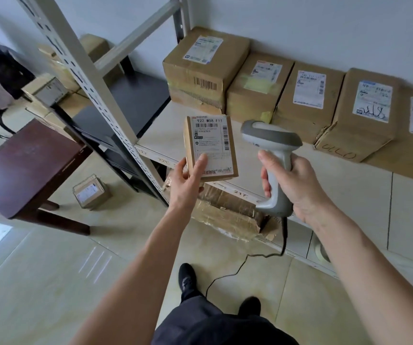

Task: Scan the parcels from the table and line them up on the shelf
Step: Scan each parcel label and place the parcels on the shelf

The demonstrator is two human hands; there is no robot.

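While the right hand [292,185] grips a grey scanner [271,155] by its handle, the left hand [188,180] holds a small parcel [210,148] label-up beside it, above the shelf [350,192] edge, boxed parcels [300,95] lined along the wall behind.
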